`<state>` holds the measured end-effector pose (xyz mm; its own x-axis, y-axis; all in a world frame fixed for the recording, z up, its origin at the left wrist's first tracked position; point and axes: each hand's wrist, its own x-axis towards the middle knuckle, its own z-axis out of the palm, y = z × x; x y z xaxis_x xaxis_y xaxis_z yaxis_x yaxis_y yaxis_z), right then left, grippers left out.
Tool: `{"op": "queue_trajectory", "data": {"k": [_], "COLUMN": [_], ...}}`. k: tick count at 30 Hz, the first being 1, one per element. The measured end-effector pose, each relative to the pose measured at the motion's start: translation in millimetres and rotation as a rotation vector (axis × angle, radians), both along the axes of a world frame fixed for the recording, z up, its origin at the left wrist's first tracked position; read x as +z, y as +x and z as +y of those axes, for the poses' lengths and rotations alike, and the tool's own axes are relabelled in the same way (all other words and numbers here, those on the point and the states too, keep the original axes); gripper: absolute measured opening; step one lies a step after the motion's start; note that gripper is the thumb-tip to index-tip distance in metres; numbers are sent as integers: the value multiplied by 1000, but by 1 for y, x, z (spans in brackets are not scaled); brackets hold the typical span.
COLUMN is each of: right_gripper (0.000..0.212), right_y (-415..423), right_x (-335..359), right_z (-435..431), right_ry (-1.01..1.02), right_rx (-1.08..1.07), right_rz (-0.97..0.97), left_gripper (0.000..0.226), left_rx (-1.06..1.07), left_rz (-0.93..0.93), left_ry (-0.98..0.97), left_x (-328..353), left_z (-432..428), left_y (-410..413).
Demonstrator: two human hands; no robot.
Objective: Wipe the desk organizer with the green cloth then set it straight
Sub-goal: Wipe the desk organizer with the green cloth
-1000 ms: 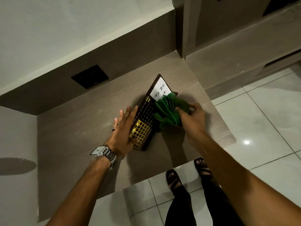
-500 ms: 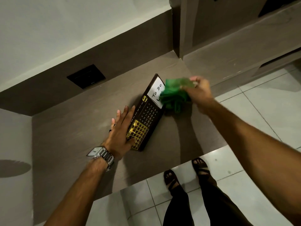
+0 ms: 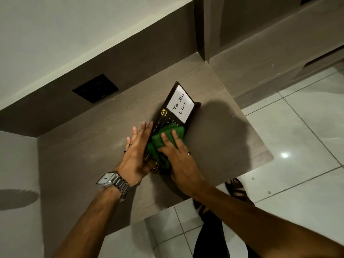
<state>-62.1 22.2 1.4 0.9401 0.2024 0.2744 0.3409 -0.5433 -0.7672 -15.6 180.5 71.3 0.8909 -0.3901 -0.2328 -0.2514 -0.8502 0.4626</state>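
Observation:
The desk organizer [image 3: 175,107] is a dark brown flat piece with a white "To Do List" pad at its far end and a calendar face with gold marks. It lies askew on the wooden desk [image 3: 89,146]. My left hand [image 3: 136,155], with a watch on the wrist, lies flat against the organizer's left edge and near end. My right hand [image 3: 178,161] presses the bunched green cloth [image 3: 165,138] flat onto the organizer's middle and near part, which the cloth and both hands hide.
A black wall socket plate [image 3: 95,88] sits on the brown back panel. The desk ends close on the right at a tiled floor [image 3: 297,136]. My feet in sandals [image 3: 234,187] stand below the desk's front edge. A side wall bounds the desk on the left.
My right hand brought the green cloth from the far end by the note pad back down to the organizer's near half. The left hand stayed at the organizer's left edge.

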Motion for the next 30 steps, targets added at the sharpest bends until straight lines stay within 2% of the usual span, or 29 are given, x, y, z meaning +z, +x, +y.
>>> {"op": "queue_trajectory", "data": {"k": [3,7,9,12,15,17,19,21,23,27,30], "right_gripper": [80,84,82,84,82,83,89,93,91,82,68], "right_y": [26,41,20,9,41,52,41,19,15,67,108], "right_x": [-3,-12,-19,-23,-13,-11,-14,-19,-18,-3,9], "right_z": [-19,-45,-42,-38,-51,-62,-62,-52,-41,-59,-92], "right_ry": [-120,-216,-243,-256,-247,-259,-270,-260,-246,-292,-369], "right_rx": [21,-90,-6,142,135,77,73,153,216,174,138], "right_rz": [-131,-2,3,-128,-196,-129,-74,-138,-218,-405,-408], "left_gripper": [122,118,118,120,122,122,122,123,121,117,118], "left_rx": [-12,-8,-8,-14,-4,-2,-1,-2,-7,6,7], "left_rz": [-10,2,-3,2,20,30,29,23,24,28,31], "left_ry": [-3,-2,2,4,-1,-2,0,-6,-1,18,4], "left_x": [-1,-1,0,0,0,0,0,1,1,-1,-1], "left_z": [1,0,-1,-1,-1,-1,-2,-3,-3,-2,-2], "left_y": [0,2,2,1,2,3,3,2,2,4,3]}}
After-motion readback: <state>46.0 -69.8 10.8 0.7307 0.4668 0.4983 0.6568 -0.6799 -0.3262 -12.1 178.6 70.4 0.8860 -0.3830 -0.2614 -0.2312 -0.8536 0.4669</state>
